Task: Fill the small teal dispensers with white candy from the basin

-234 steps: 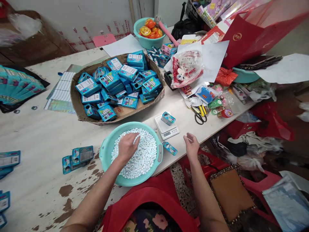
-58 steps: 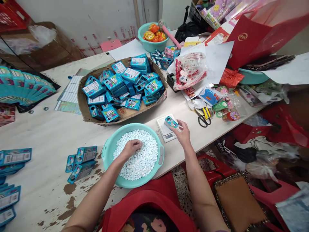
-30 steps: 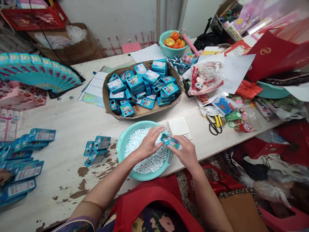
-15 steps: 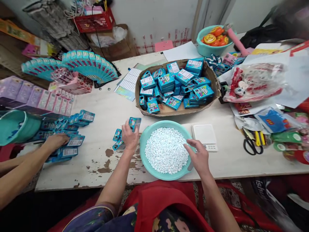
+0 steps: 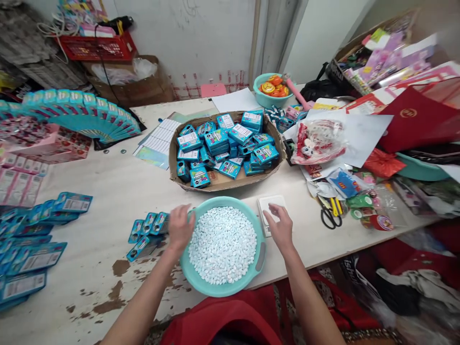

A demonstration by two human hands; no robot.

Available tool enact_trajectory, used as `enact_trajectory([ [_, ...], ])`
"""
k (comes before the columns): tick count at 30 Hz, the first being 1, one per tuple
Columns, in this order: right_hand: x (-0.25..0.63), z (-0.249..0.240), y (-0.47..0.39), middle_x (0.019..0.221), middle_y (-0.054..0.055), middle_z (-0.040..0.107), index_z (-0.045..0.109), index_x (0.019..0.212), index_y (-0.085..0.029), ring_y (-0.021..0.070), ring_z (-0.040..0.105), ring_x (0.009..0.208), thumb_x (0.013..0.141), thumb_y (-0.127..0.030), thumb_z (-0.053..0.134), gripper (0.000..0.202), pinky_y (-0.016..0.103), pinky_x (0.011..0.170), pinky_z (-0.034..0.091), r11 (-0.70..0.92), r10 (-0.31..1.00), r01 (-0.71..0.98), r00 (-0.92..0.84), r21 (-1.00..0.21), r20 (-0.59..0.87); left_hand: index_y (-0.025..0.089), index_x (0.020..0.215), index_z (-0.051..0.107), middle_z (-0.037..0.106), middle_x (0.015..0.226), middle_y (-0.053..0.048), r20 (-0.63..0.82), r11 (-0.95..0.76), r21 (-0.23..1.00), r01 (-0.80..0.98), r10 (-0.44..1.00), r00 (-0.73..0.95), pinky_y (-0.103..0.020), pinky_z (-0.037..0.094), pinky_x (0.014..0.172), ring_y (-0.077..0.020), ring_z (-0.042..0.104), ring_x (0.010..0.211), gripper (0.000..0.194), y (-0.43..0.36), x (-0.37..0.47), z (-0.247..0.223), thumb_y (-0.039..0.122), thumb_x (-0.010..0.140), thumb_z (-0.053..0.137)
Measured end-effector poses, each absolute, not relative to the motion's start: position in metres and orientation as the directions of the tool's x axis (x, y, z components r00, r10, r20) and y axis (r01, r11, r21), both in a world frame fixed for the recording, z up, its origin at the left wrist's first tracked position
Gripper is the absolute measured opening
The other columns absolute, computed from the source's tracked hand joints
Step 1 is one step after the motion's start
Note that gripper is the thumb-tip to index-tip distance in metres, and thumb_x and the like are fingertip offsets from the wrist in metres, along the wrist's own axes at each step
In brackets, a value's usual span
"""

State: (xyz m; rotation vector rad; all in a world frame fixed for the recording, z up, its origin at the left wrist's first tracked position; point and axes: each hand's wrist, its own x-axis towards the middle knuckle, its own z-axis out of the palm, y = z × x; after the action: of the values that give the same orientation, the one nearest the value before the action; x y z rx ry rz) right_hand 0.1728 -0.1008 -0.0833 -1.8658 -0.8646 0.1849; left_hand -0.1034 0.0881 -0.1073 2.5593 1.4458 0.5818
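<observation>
A round teal basin point(image 5: 261, 254) full of small white pieces point(image 5: 223, 245) stands near the table's front edge. My left hand point(image 5: 180, 227) is at the basin's left rim, fingers apart, with nothing seen in it. Just left of it lie several small blue boxes point(image 5: 149, 224) in a loose group. My right hand point(image 5: 280, 225) hovers over the front part of a white scale point(image 5: 272, 203), thumb and fingers apart and nothing between them. Behind the basin sits a cardboard tray point(image 5: 230, 184) heaped with blue boxes point(image 5: 216, 139).
More blue boxes point(image 5: 39, 256) lie at the left, below pink boxes and a teal fan-shaped display point(image 5: 86, 115). Scissors point(image 5: 330, 218), bags and papers crowd the right side. At the back stands a teal bowl point(image 5: 268, 100) of orange items.
The view has swung to the right. My left hand has let go of a blue box, now among the others beside it, and moved to the basin's rim. The other person's hand has left view.
</observation>
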Motion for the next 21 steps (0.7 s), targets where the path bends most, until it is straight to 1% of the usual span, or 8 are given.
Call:
enact_trajectory([
  [3, 0.22, -0.063, -0.051, 0.112, 0.011, 0.059, 0.055, 0.118, -0.02, 0.0236, 0.055, 0.106, 0.086, -0.028, 0.056, 0.033, 0.04, 0.088, 0.05, -0.194, 0.604, 0.683, 0.649, -0.704, 0.463, 0.019, 0.122, 0.055, 0.058, 0.122, -0.011, 0.061, -0.699, 0.445, 0.56, 0.647, 0.76, -0.039, 0.034, 0.102, -0.0241, 0.049, 0.116, 0.043, 0.046, -0.051, -0.124, 0.045, 0.089, 0.042],
  [5, 0.255, -0.048, -0.01, 0.125, 0.013, 0.053, 0.05, 0.126, -0.02, 0.0247, 0.048, 0.119, 0.085, -0.018, 0.052, 0.041, 0.043, 0.099, 0.042, -0.22, 0.706, 0.805, 0.521, -0.55, 0.48, 0.022, 0.13, 0.048, 0.049, 0.135, -0.011, -0.083, -0.702, 0.464, 0.54, 0.573, 0.815, -0.043, 0.031, 0.104, -0.028, 0.042, 0.124, 0.06, 0.016, -0.022, -0.137, 0.057, 0.082, 0.047],
  [7, 0.287, -0.038, 0.03, 0.139, 0.013, 0.042, 0.047, 0.131, -0.02, 0.0286, 0.036, 0.13, 0.079, -0.008, 0.055, 0.054, 0.047, 0.104, 0.035, -0.26, 0.832, 0.889, 0.404, -0.376, 0.379, 0.022, 0.134, 0.044, 0.044, 0.139, -0.013, -0.184, -0.664, 0.454, 0.594, 0.583, 0.791, -0.047, 0.031, 0.103, -0.0318, 0.039, 0.126, 0.071, -0.005, -0.002, -0.145, 0.065, 0.077, 0.048],
  [9, 0.311, -0.037, 0.061, 0.148, 0.011, 0.031, 0.042, 0.135, -0.025, 0.0367, 0.023, 0.136, 0.071, -0.009, 0.066, 0.071, 0.055, 0.105, 0.029, -0.292, 0.915, 0.925, 0.344, -0.245, 0.208, 0.019, 0.131, 0.046, 0.049, 0.131, -0.014, -0.229, -0.632, 0.455, 0.627, 0.598, 0.769, -0.045, 0.035, 0.1, -0.0316, 0.044, 0.12, 0.073, -0.015, 0.008, -0.145, 0.067, 0.076, 0.048],
  [12, 0.331, -0.047, 0.087, 0.149, 0.011, 0.028, 0.037, 0.138, -0.028, 0.0442, 0.02, 0.134, 0.061, -0.018, 0.079, 0.089, 0.065, 0.1, 0.024, -0.344, 0.935, 0.926, 0.353, -0.158, 0.032, 0.017, 0.12, 0.053, 0.059, 0.111, -0.012, -0.247, -0.654, 0.466, 0.595, 0.55, 0.798, -0.039, 0.041, 0.091, -0.0276, 0.053, 0.105, 0.064, -0.016, 0.009, -0.137, 0.063, 0.076, 0.05],
  [15, 0.337, -0.056, 0.092, 0.144, 0.013, 0.037, 0.042, 0.135, -0.027, 0.0423, 0.029, 0.128, 0.065, -0.023, 0.077, 0.079, 0.062, 0.099, 0.027, -0.325, 0.937, 0.934, 0.34, -0.148, 0.084, 0.02, 0.109, 0.058, 0.061, 0.099, -0.008, -0.292, -0.668, 0.462, 0.583, 0.507, 0.811, -0.034, 0.044, 0.082, -0.0239, 0.058, 0.093, 0.049, -0.012, 0.003, -0.134, 0.058, 0.08, 0.049],
  [17, 0.339, -0.056, 0.089, 0.138, 0.013, 0.045, 0.047, 0.131, -0.025, 0.0396, 0.036, 0.123, 0.071, -0.025, 0.072, 0.065, 0.059, 0.099, 0.028, -0.301, 0.934, 0.933, 0.33, -0.197, 0.134, 0.021, 0.106, 0.06, 0.062, 0.097, -0.006, -0.318, -0.66, 0.47, 0.586, 0.493, 0.81, -0.031, 0.045, 0.078, -0.0215, 0.06, 0.09, 0.042, -0.011, -0.001, -0.135, 0.053, 0.083, 0.047],
  [21, 0.331, -0.043, 0.068, 0.122, 0.012, 0.058, 0.053, 0.122, -0.018, 0.0298, 0.051, 0.111, 0.08, -0.031, 0.061, 0.045, 0.046, 0.098, 0.036, -0.261, 0.83, 0.815, 0.463, -0.518, 0.311, 0.023, 0.104, 0.063, 0.064, 0.101, -0.004, -0.349, -0.63, 0.448, 0.635, 0.531, 0.773, -0.028, 0.044, 0.076, -0.0194, 0.061, 0.09, 0.033, -0.01, 0.0, -0.143, 0.044, 0.086, 0.044],
])
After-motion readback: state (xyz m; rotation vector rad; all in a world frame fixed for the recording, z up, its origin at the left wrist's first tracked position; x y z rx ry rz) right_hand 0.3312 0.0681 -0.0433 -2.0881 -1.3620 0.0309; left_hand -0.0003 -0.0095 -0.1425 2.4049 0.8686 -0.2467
